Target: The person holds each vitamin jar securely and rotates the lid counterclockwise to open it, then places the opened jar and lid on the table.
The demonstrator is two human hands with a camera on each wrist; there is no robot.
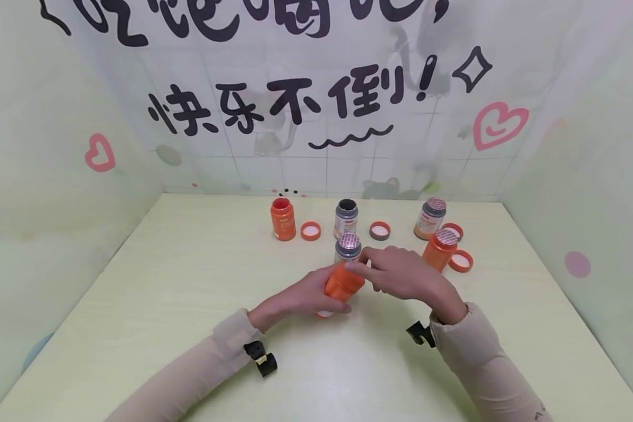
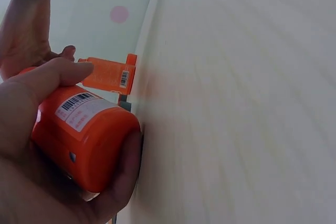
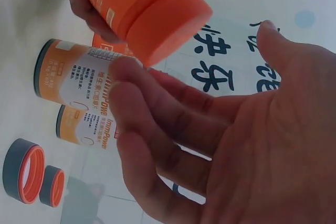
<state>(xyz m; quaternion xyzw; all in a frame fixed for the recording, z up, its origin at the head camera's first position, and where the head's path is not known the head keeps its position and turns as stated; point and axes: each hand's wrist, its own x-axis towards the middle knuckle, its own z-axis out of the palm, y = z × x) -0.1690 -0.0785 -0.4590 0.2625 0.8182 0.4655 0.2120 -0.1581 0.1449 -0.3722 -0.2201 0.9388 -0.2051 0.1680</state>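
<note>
My left hand (image 1: 311, 290) grips an orange bottle (image 1: 343, 282) around its body, tilted just above the table. Its smooth orange cap (image 3: 170, 22) is on, and a barcode label (image 2: 79, 109) shows in the left wrist view. My right hand (image 1: 401, 272) is close to the capped end, fingers loosely bent and thumb spread away, holding nothing. Whether its fingertips touch the cap is unclear. Just behind the held bottle stands a grey-necked bottle (image 1: 348, 243) with a foil seal. Below my left hand, a white round piece with an orange edge (image 1: 324, 314) is mostly hidden.
At the back stand an uncapped orange bottle (image 1: 283, 220) and an uncapped grey bottle (image 1: 346, 214). To the right are a foil-sealed grey bottle (image 1: 430, 219) and a foil-sealed orange bottle (image 1: 439, 252). Several caps lie beside them, including an orange one (image 1: 310, 231) and a grey one (image 1: 380, 230).
</note>
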